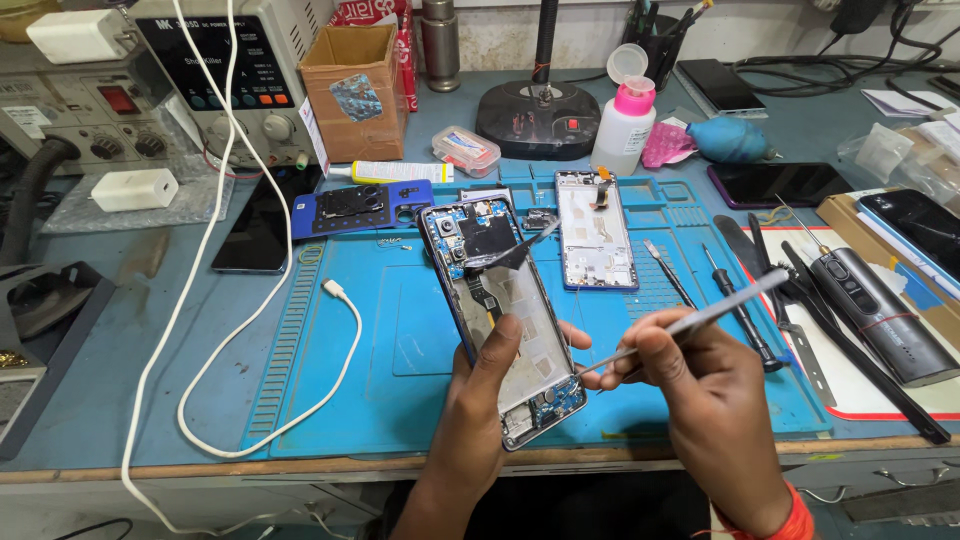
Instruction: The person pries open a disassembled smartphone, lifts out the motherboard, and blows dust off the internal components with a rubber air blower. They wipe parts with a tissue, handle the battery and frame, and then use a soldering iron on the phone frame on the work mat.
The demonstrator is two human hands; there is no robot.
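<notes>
Left hand [480, 400] grips the opened phone [500, 320] — long axis pointing away — right hand [700, 385] pinches tweezers [690, 322].

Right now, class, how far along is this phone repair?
Done: the phone is opened, its back cover off on the mat. In hand: the left hand grips it while the right hand works tweezers at its lower end. Left: a second frame lies apart.

Counter: blue-grey top [130, 330] with a worn wooden front edge.
Centre: blue work mat [400, 400] lying flat.
On the mat: white cable [345, 300], phone frame [595, 230], blue phone back [362, 208], screwdrivers [735, 300].
Left: black phone [255, 240], white charger [133, 189], power supply [235, 70].
Back: cardboard box [352, 90], pink-capped bottle [622, 125], round black lamp base [537, 118].
Right: dark phone [765, 184], grey electric screwdriver [880, 315].
</notes>
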